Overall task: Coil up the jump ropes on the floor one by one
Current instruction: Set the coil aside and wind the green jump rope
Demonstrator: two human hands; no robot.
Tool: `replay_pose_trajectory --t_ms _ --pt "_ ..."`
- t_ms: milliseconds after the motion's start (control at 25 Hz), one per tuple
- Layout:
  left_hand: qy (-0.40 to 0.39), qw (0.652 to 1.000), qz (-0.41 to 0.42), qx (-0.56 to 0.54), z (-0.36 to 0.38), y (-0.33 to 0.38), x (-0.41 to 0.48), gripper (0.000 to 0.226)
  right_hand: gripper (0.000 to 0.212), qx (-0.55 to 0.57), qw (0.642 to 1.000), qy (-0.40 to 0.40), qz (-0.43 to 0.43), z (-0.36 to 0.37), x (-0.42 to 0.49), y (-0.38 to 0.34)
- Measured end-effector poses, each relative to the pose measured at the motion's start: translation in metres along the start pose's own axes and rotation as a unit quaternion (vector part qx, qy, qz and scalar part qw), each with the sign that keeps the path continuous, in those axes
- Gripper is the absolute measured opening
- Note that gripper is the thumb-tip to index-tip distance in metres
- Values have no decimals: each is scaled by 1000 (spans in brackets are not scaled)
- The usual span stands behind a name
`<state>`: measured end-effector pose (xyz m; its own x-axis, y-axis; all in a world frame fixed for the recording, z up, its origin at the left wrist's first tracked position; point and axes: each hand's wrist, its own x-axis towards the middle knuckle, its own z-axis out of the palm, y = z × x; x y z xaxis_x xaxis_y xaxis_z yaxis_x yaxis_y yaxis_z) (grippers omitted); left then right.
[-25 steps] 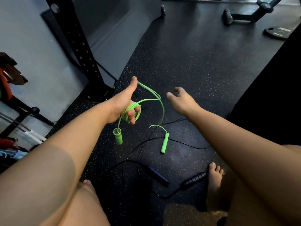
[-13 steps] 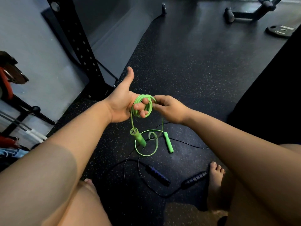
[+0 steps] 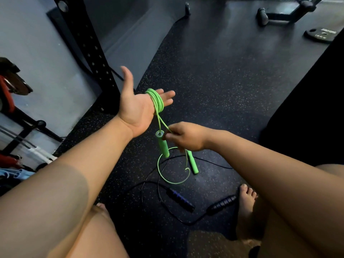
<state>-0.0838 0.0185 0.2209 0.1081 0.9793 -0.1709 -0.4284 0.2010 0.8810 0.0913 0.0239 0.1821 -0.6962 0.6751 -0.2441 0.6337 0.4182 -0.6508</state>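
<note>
A green jump rope (image 3: pixel 158 100) is wound in several loops around the fingers of my left hand (image 3: pixel 136 106), which is palm up with the thumb out. One green handle (image 3: pixel 162 144) hangs below that hand. My right hand (image 3: pixel 183 136) pinches the loose green cord just beside the handle's top. The remaining cord curls in a loop above the floor, ending at the second green handle (image 3: pixel 192 162). A black jump rope with dark ribbed handles (image 3: pixel 179 200) lies uncoiled on the floor below.
A black perforated rack post (image 3: pixel 89 47) stands at the left by the grey wall. A weight plate (image 3: pixel 321 34) and a bench foot (image 3: pixel 262 15) lie at the far right. My bare feet (image 3: pixel 245 205) rest near the black rope.
My left hand opened flat with the coil around its fingers. My right hand moved down from the coil, drawing the cord to beside the hanging handle.
</note>
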Motion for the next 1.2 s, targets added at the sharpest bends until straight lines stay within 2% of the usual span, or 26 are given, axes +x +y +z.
replay_pose_trajectory --t_ms 120,240,360,440,520,760,840,920,1040,1120,1200 --pt "-9 972 -66 224 -1 -13 4 120 28 -9 998 52 -34 -13 -3 -4" --pt "-85 916 -131 370 -5 -19 8 136 25 -46 992 95 -63 -26 -6 -2" --pt "-148 866 -168 447 -3 -17 1 139 30 -66 986 139 -64 -37 -7 3" --pt "-149 855 -199 455 2 -13 -6 134 34 -63 983 161 -70 -44 -8 7" --pt "-147 867 -220 422 4 -10 -10 125 36 -28 981 176 -77 -51 -7 13" --pt "-156 940 -205 224 9 3 -11 114 42 121 973 185 -65 -41 1 29" --pt "-126 969 -175 124 7 8 -13 115 44 156 970 178 -45 -34 4 29" --pt "-89 989 -117 -25 3 14 -16 114 41 195 967 164 -20 -24 5 28" --pt "-70 982 -15 -175 -3 20 -16 113 39 216 973 81 25 -3 1 21" --pt "-44 977 31 -205 -7 20 -12 119 38 179 983 9 31 7 -2 14" --pt "-14 978 56 -200 -9 16 -7 126 35 93 996 -8 9 6 -3 7"
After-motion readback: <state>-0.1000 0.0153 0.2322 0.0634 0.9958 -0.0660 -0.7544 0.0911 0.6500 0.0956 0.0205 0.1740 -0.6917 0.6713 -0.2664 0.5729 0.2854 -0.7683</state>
